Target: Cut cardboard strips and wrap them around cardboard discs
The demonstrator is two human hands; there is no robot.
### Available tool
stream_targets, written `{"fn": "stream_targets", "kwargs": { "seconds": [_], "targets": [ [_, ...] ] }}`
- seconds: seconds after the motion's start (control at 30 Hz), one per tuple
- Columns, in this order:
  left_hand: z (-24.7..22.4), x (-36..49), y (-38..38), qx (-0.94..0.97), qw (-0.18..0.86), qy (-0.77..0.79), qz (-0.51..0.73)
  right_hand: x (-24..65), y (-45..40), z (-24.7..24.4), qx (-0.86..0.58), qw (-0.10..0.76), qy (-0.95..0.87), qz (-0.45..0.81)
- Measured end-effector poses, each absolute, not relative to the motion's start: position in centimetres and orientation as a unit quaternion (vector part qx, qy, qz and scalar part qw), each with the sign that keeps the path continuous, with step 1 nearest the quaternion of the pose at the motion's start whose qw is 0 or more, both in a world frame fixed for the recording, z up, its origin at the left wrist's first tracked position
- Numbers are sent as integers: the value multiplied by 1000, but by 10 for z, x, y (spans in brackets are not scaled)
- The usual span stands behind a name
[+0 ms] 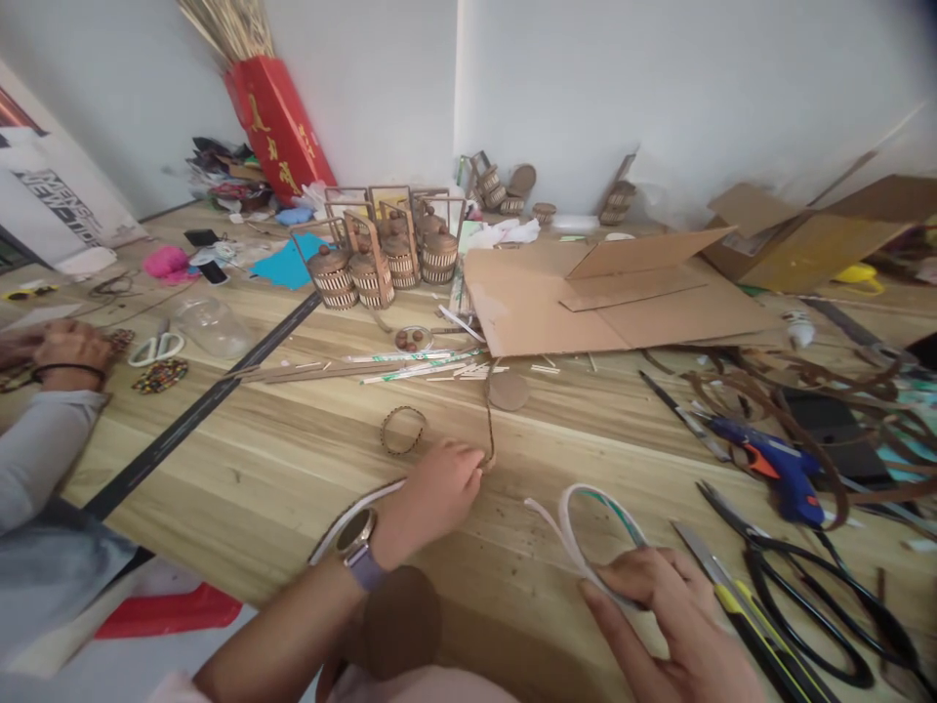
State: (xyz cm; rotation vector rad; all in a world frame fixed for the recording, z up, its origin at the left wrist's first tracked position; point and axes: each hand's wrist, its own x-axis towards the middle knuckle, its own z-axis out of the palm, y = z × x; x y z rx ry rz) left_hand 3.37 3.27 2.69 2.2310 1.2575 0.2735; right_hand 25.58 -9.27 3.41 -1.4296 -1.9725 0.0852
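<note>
Here, the right hand (670, 610) pinches a looped white strip (566, 522) that curls beyond its fingertips. The left hand (439, 488) grips a thin cord (490, 415) stretching away ahead.

Red bag (272, 132) with gold characters, tilted against pale wall (586, 98), dry stalks (234, 29) jutting from its top. Crumpled dark heap (226, 176) beside it. On surface (270, 527), pink bundle (167, 262) and black spool (212, 271) near bright blue sheet (291, 262). Clear container (212, 327) close to white-handled scissors (157, 350). Open cardboard box (812, 249) at right rear, yellow object (858, 279) by it. White panel (62, 195) with black lettering, far left.
</note>
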Motion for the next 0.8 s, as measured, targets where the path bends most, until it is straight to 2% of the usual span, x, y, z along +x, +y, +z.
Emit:
{"fn": "stream_targets", "kwargs": {
  "seconds": [0.13,0.27,0.57,0.8],
  "targets": [
    [22,37,24,828,222,477,192,248,-91,30,-552,363,-749,46],
    [23,35,21,806,254,462,271,244,-90,26,-545,370,-751,38],
    [23,33,12,776,282,450,340,243,-94,20,-557,366,-745,24],
    [47,36,0,742,432,365,360,239,-91,26,-542,373,-753,15]
  ]
}}
